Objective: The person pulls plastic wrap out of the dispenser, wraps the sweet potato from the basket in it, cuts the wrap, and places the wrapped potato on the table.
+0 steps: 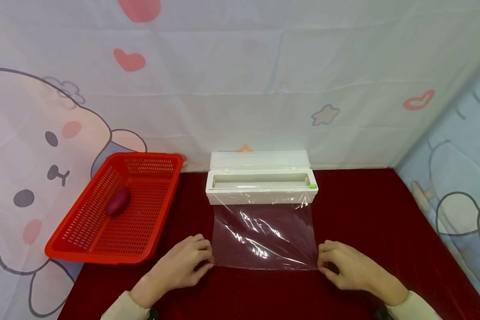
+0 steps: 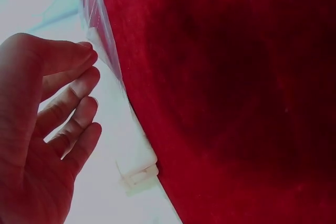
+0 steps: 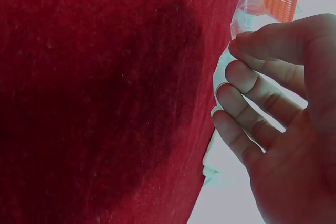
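A sheet of clear plastic wrap (image 1: 264,235) stretches forward from a white wrap dispenser box (image 1: 260,198), whose lid (image 1: 260,161) stands raised at the back. My left hand (image 1: 190,262) pinches the sheet's near left corner between thumb and forefinger. At the near right corner, my right hand (image 1: 346,266) pinches the wrap the same way. In the left wrist view, the thumb and forefinger of the left hand (image 2: 47,103) meet at the film's edge. The right wrist view shows the right hand (image 3: 283,103) with its other fingers loosely bent. A small green slider (image 1: 313,186) sits at the box's right end.
To the left stands a red plastic basket (image 1: 160,222) holding a purple oval object (image 1: 118,202), perhaps a sweet potato. Dark red cloth (image 1: 360,213) covers the table. A printed curtain (image 1: 240,89) hangs right behind the box and along both sides.
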The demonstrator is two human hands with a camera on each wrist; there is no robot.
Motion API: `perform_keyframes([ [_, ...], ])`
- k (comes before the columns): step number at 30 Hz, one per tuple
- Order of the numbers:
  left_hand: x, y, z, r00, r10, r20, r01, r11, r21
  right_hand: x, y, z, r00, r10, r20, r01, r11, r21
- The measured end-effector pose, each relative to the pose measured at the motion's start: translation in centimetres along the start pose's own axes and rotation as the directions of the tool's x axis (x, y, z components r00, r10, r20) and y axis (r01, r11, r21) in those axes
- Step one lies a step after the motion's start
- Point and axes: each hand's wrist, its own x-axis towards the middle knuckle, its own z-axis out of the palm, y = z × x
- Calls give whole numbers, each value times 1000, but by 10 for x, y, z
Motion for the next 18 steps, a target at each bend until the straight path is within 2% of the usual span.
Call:
perform_keyframes([
  [4, -1, 0, 4, 1000, -19, 15, 19, 1000, 2, 0, 1, 3, 1000, 17, 2, -17, 1000, -6],
  [12, -5, 4, 3, 990, -66, 121, 68, 998, -9, 0, 2, 9, 1000, 30, -1, -30, 999, -29],
  [18, -9, 5, 3, 983, -83, 161, 87, 996, -12, -1, 1, 9, 999, 26, 18, -26, 1000, -13],
])
